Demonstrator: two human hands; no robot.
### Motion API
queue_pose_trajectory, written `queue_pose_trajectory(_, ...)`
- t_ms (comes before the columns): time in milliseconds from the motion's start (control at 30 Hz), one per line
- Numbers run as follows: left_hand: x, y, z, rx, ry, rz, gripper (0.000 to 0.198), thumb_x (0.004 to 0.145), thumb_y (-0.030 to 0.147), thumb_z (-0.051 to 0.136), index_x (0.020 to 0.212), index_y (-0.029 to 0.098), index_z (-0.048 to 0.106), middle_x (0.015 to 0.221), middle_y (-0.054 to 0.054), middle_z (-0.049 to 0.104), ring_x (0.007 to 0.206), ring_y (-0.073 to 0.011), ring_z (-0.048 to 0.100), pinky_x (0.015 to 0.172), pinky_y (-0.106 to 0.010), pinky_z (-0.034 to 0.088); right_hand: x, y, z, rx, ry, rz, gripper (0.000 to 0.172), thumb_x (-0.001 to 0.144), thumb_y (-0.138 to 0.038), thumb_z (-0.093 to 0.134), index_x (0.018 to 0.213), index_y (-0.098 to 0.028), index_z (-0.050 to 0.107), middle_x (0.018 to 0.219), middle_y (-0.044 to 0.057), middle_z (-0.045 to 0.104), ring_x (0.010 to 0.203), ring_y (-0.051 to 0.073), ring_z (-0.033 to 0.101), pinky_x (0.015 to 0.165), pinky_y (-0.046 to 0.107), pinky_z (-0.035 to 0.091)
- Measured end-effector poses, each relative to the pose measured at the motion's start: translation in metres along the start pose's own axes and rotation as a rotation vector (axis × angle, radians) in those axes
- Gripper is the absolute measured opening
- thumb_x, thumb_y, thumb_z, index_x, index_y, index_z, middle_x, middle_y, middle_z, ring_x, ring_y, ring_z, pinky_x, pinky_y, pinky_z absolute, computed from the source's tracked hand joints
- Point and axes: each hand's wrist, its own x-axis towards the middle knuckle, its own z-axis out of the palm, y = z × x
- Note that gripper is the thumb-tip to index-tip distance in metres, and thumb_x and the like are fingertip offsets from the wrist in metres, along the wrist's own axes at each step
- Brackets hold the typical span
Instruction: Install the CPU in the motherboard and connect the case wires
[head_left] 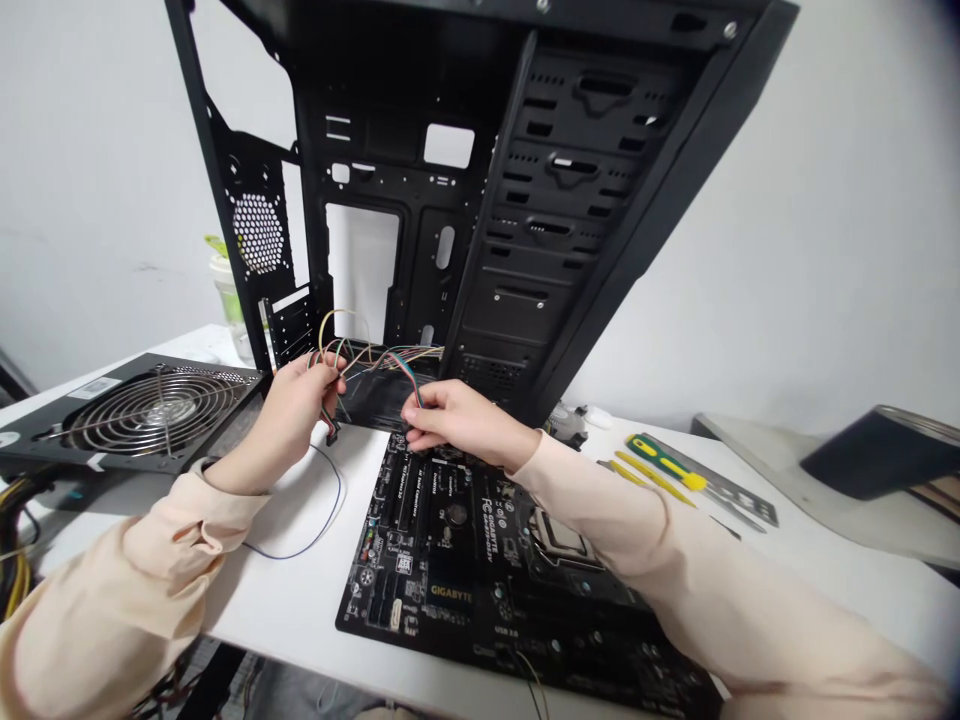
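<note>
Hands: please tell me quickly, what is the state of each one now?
Left hand: closed, holding thin wires.
Right hand: closed, pinching a coloured cable.

PC case [469, 230] looked smooth painted metal, satin black. Power-supply fan grille [166, 410] shone, bare metal wire. Motherboard [465, 560] looked mostly matt. Thin cables [409, 369] looked plastic-coated. Sleeves [600, 530] were matt, creased cloth.
</note>
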Motion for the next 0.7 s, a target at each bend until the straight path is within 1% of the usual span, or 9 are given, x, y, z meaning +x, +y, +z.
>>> queue_pose_trajectory(33,0.0,-0.001,0.0,0.019,-0.007,-0.005,0.014,0.06,0.017,0.057,0.073,0.015,0.061,0.052,0.004,0.052,0.04,-0.0074,0.039,0.035,-0.017,0.029,0.002,0.001,0.001,0.109,0.001,0.015,0.017,0.087,-0.005,0.052,0.073,-0.014,0.055,0.064,-0.004,0.055,0.062,0.006,0.063,0.067,0.019,0.057)
queue_pose_trajectory(67,0.0,-0.001,0.0,0.036,-0.016,-0.012,0.017,0.059,0.017,0.056,0.075,0.015,0.062,0.052,0.004,0.052,0.039,-0.0074,0.039,0.034,-0.017,0.029,0.005,0.002,0.002,0.169,0.004,0.008,0.016,0.085,-0.001,0.054,0.076,-0.014,0.055,0.065,-0.003,0.057,0.064,0.006,0.064,0.069,0.018,0.057)
queue_pose_trajectory(100,0.0,-0.002,0.0,0.051,-0.027,-0.02,0.019,0.059,0.017,0.056,0.076,0.014,0.063,0.052,0.003,0.052,0.038,-0.0075,0.039,0.034,-0.017,0.028,0.008,0.004,0.003,0.174,0.009,-0.014,0.016,0.083,0.001,0.054,0.078,-0.014,0.055,0.065,-0.002,0.059,0.066,0.006,0.065,0.07,0.018,0.057)
queue_pose_trajectory(167,-0.001,-0.002,0.001,0.079,-0.053,-0.042,0.022,0.058,0.018,0.056,0.077,0.013,0.065,0.051,0.003,0.052,0.037,-0.0076,0.038,0.033,-0.018,0.026,0.017,0.011,0.003,0.075,0.023,-0.079,0.016,0.082,0.002,0.054,0.082,-0.014,0.056,0.065,-0.002,0.06,0.067,0.008,0.067,0.07,0.02,0.058)
queue_pose_trajectory(233,-0.002,-0.002,0.002,0.107,-0.081,-0.074,0.024,0.057,0.019,0.057,0.077,0.011,0.067,0.051,0.002,0.053,0.036,-0.0079,0.039,0.032,-0.019,0.025,0.026,0.02,0.002,-0.066,0.043,-0.141,0.014,0.08,0.001,0.054,0.082,-0.013,0.057,0.063,-0.002,0.059,0.065,0.009,0.066,0.066,0.021,0.057)
queue_pose_trajectory(333,-0.004,-0.002,0.004,0.145,-0.129,-0.129,0.023,0.057,0.02,0.058,0.074,0.01,0.069,0.051,0.0,0.054,0.035,-0.0083,0.039,0.031,-0.02,0.023,0.034,0.034,0.002,-0.221,0.088,-0.208,0.014,0.075,0.0,0.059,0.081,-0.013,0.06,0.06,-0.005,0.055,0.057,0.008,0.057,0.059,0.02,0.049)
queue_pose_trajectory(400,-0.006,-0.002,0.005,0.16,-0.162,-0.153,0.02,0.057,0.021,0.059,0.071,0.011,0.069,0.051,0.0,0.054,0.035,-0.0085,0.04,0.031,-0.02,0.024,0.035,0.04,0.003,-0.327,0.113,-0.269,0.013,0.074,-0.002,0.061,0.08,-0.014,0.062,0.059,-0.006,0.053,0.056,0.007,0.051,0.059,0.021,0.042)
queue_pose_trajectory(567,-0.005,-0.004,0.004,0.16,-0.207,-0.149,0.008,0.057,0.022,0.058,0.058,0.015,0.062,0.049,0.001,0.049,0.035,-0.0085,0.039,0.032,-0.02,0.024,0.028,0.039,0.007,-0.543,0.124,-0.394,0.015,0.073,0.0,0.062,0.075,-0.014,0.064,0.066,-0.004,0.056,0.065,0.009,0.05,0.068,0.023,0.036)
queue_pose_trajectory(700,-0.002,-0.007,0.002,0.162,-0.173,-0.11,0.014,0.061,0.024,0.057,0.049,0.017,0.053,0.046,0.001,0.046,0.035,-0.0085,0.038,0.033,-0.021,0.024,0.028,0.037,0.009,-0.636,0.127,-0.413,0.015,0.074,0.001,0.061,0.073,-0.014,0.064,0.069,-0.002,0.059,0.066,0.01,0.051,0.068,0.022,0.035)
